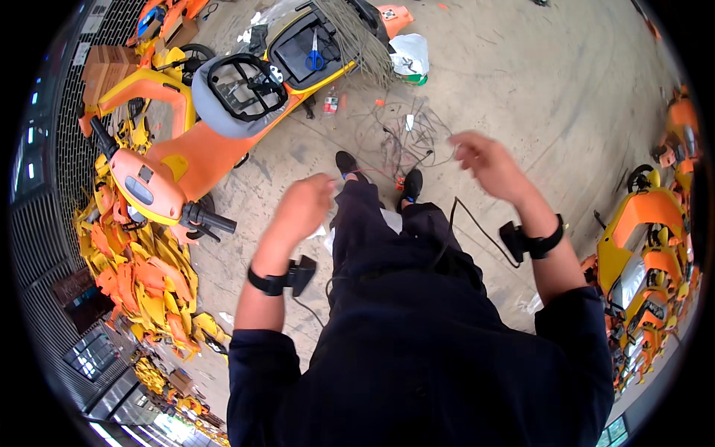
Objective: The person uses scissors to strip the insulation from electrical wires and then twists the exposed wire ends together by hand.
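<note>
Both hands are raised in front of me over the floor. My left hand is smeared by motion, its fingers pointing inward near a thin reddish wire; whether it holds anything cannot be made out. Opposite it, my right hand is slightly blurred, its fingers loosely bent and apart, with nothing plain in them. Between and beyond the hands, a loose tangle of thin wires lies on the concrete, just past my shoes. At the left stands an orange and yellow scooter with its grey seat part and frame exposed.
Blue-handled scissors and a bundle of grey cables rest on the scooter's rear. A plastic bottle and a white bag are on the floor nearby. Yellow and orange panels pile up left; more scooters line the right.
</note>
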Motion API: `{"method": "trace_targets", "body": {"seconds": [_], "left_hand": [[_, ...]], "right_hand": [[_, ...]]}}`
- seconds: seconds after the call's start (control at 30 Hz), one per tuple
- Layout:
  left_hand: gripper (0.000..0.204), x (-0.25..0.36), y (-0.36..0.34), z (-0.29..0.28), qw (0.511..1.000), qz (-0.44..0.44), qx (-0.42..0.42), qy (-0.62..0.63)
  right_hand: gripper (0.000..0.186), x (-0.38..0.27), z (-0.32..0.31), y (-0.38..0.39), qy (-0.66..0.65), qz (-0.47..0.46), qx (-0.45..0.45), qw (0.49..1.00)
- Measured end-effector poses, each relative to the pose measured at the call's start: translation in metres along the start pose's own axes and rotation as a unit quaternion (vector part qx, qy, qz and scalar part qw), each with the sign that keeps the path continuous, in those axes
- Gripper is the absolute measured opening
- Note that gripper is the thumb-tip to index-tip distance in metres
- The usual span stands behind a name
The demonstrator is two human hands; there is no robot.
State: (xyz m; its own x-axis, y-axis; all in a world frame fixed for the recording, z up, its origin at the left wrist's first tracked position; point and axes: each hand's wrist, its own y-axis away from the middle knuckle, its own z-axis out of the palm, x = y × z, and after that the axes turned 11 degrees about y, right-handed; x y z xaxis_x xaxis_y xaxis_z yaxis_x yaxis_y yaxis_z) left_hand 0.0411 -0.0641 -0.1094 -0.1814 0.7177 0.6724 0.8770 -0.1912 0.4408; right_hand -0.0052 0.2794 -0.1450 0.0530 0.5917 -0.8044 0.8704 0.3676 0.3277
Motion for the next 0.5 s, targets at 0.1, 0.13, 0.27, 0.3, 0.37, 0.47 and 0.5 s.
{"method": "trace_targets", "body": {"seconds": [0.1,0.13,0.27,0.3,0.37,0.47,0.5], "left_hand": [[0.021,0.035,-0.018,0.038,0.993,0.115,0.014,0.024],[0.020,0.035,-0.025,0.051,0.988,0.154,0.012,0.028],[0.023,0.039,-0.036,0.087,0.987,0.162,0.006,-0.019],[0.026,0.036,-0.038,0.092,0.983,0.179,0.017,0.029],[0.029,0.033,-0.040,0.094,0.979,0.188,0.016,0.076],[0.042,0.029,-0.042,0.088,0.892,0.076,-0.114,0.430],[0.042,0.029,-0.044,0.088,0.893,0.073,-0.118,0.428]], "right_hand": [[0.057,0.013,0.057,-0.020,-0.087,0.055,-0.237,0.966],[0.065,0.007,0.069,-0.022,-0.173,0.105,-0.277,0.939],[0.070,0.014,0.100,-0.029,-0.407,0.176,-0.271,0.854],[0.065,0.018,0.107,-0.030,-0.498,0.182,-0.233,0.815],[0.057,0.030,0.105,-0.034,-0.541,0.175,-0.165,0.806],[0.051,0.027,0.082,-0.036,-0.650,0.134,-0.098,0.741],[0.047,0.022,0.073,-0.036,-0.680,0.118,-0.070,0.721]]}}
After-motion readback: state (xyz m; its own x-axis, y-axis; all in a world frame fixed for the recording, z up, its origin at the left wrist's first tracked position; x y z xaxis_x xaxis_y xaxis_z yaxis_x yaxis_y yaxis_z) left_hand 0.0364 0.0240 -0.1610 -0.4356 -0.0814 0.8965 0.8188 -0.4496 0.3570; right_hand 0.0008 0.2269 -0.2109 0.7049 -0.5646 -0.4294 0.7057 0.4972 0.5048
